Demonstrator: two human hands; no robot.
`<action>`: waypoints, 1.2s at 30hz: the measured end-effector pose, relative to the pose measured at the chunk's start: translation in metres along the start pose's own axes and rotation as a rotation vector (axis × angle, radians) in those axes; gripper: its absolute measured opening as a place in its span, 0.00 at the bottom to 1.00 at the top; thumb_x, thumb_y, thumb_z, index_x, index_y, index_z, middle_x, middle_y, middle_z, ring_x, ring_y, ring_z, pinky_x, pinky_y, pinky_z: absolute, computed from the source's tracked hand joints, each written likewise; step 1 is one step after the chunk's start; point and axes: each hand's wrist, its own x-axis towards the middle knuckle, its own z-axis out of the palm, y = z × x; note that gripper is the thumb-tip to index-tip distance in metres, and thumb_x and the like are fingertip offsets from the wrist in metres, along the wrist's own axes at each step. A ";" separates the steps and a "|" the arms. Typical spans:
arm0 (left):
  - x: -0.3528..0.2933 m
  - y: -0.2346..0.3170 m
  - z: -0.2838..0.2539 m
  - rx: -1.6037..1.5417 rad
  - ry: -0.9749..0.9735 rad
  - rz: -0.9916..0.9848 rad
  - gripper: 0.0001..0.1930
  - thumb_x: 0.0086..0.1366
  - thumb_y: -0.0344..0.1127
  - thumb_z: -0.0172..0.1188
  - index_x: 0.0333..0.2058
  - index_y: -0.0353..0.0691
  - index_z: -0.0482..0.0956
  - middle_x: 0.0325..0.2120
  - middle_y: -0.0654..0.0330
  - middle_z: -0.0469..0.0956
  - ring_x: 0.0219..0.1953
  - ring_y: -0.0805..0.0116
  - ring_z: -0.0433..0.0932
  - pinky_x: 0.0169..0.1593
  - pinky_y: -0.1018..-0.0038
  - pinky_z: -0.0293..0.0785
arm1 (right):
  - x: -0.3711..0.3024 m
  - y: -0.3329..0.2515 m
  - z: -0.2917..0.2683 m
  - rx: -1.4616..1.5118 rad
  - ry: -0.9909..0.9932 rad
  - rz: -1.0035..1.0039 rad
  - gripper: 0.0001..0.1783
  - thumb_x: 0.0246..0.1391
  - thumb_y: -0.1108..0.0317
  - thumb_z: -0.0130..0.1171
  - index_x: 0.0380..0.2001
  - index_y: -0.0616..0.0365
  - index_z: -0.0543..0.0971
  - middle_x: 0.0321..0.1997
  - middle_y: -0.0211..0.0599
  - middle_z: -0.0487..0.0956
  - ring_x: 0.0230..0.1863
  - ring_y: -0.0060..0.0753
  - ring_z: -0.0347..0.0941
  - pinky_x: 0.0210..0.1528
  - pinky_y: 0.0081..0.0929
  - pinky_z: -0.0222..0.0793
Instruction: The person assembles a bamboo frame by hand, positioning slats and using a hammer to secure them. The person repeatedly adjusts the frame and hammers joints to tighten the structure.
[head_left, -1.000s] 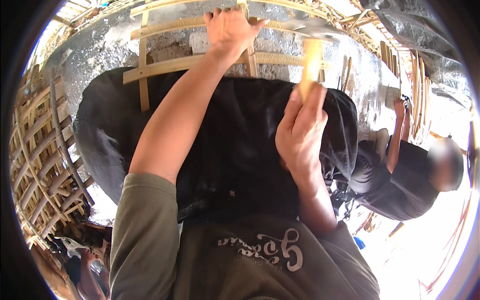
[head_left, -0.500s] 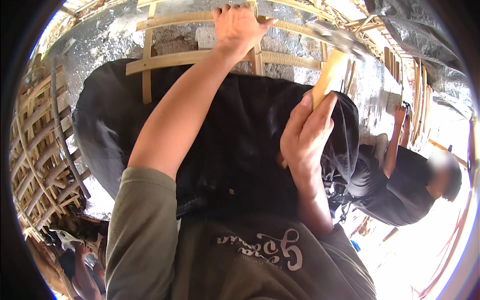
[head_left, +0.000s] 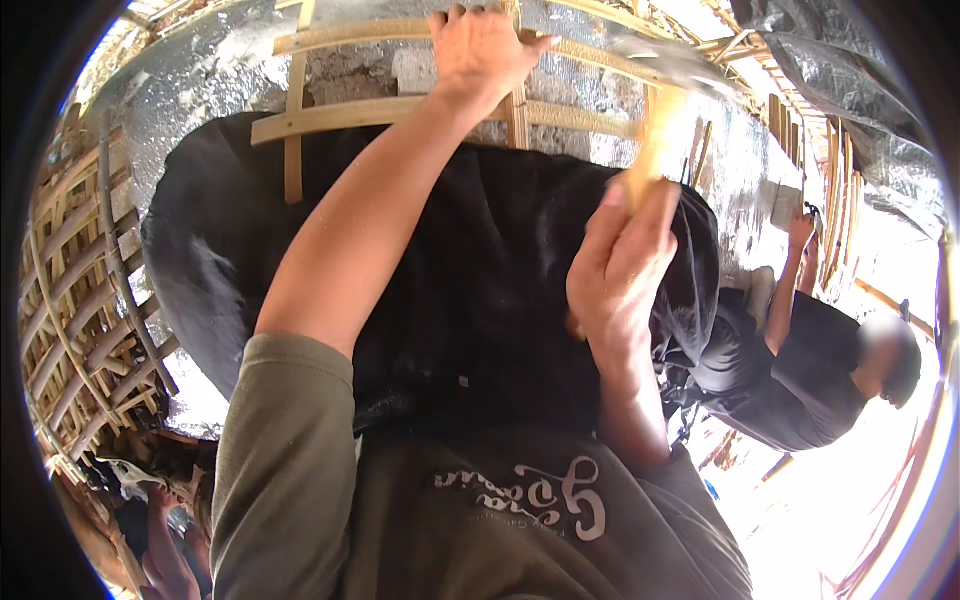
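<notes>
In my right hand [head_left: 622, 255] is a hammer [head_left: 660, 135], its pale wooden handle pointing upward and its head smeared by motion near the right end of the upper slats. The end of the handle shows just below my fist. My left hand [head_left: 482, 55] reaches up to a lattice of light wooden slats [head_left: 350, 118]. Its fingers curl over the upper slat, beside an upright piece, with the thumb out to the right. The lattice lies across my thighs, which are covered by black cloth [head_left: 430, 250].
A silvery, worn surface [head_left: 170, 95] lies behind the lattice. At the right, a co-worker in dark clothes [head_left: 800, 370] sits with raised hands. Woven wooden strips [head_left: 85, 290] stand at the left. Another person's arm [head_left: 165, 540] shows at the lower left.
My right hand has shifted slightly right, and the hammer is more blurred than before. My left hand keeps its place on the lattice.
</notes>
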 end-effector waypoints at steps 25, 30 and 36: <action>-0.021 0.011 -0.019 -0.147 0.010 0.023 0.31 0.59 0.64 0.63 0.41 0.37 0.85 0.39 0.46 0.84 0.49 0.48 0.80 0.61 0.52 0.66 | -0.005 0.007 -0.015 0.004 -0.058 0.064 0.07 0.65 0.77 0.52 0.42 0.70 0.68 0.15 0.47 0.72 0.14 0.56 0.71 0.17 0.41 0.64; -0.006 0.008 -0.017 -0.072 -0.179 0.008 0.33 0.59 0.70 0.60 0.28 0.40 0.86 0.32 0.53 0.84 0.44 0.56 0.77 0.55 0.57 0.63 | -0.015 0.028 0.025 -0.330 -0.340 0.041 0.11 0.66 0.67 0.52 0.38 0.64 0.65 0.17 0.63 0.74 0.21 0.70 0.73 0.19 0.53 0.67; -0.004 0.002 -0.001 -0.079 -0.056 0.041 0.34 0.59 0.72 0.59 0.27 0.41 0.88 0.30 0.55 0.84 0.45 0.58 0.77 0.54 0.58 0.63 | -0.007 -0.001 0.001 0.024 0.003 0.067 0.07 0.66 0.72 0.52 0.37 0.64 0.67 0.17 0.56 0.72 0.20 0.68 0.73 0.20 0.49 0.64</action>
